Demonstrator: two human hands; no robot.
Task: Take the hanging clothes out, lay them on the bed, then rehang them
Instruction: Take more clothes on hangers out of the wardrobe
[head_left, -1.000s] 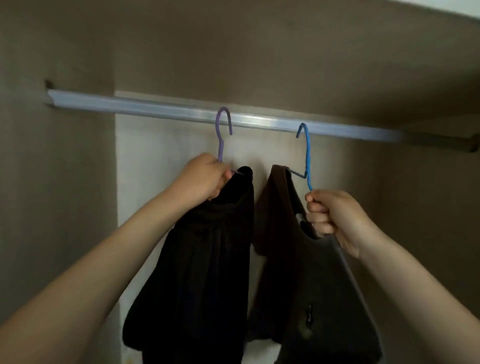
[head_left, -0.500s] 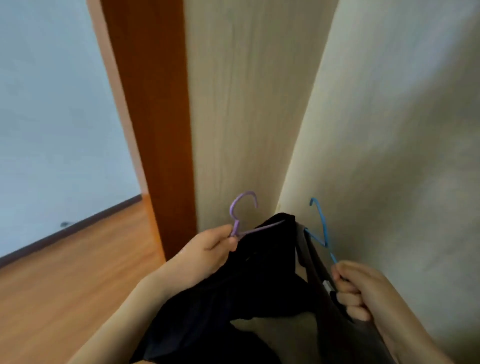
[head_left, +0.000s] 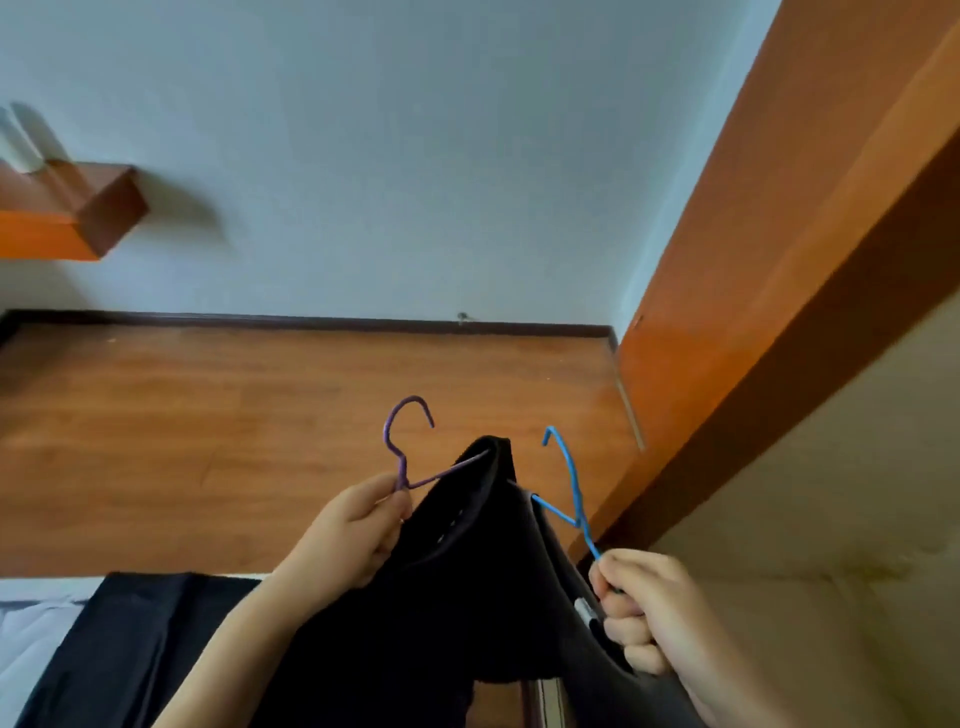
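Note:
My left hand (head_left: 353, 535) grips the neck of a purple wire hanger (head_left: 402, 447) that carries a black garment (head_left: 441, 597). My right hand (head_left: 641, 608) is closed around the neck of a blue wire hanger (head_left: 569, 488) bearing a dark brown garment (head_left: 566, 587). Both garments hang between my hands, off the rail, over the floor. At the lower left lies the bed (head_left: 21, 623) with white bedding, and a black cloth (head_left: 119, 639) is spread on it.
An orange-brown wardrobe side panel (head_left: 753, 270) rises on the right, with the pale wardrobe interior (head_left: 831, 519) beside it. Wooden floor (head_left: 234, 441) stretches ahead to a grey wall (head_left: 389, 156). A wooden wall shelf (head_left: 67, 213) juts out at the far left.
Both hangers have come off the wardrobe rail. My view has swung left from the wardrobe interior to the room, and the bed has come into sight at the lower left.

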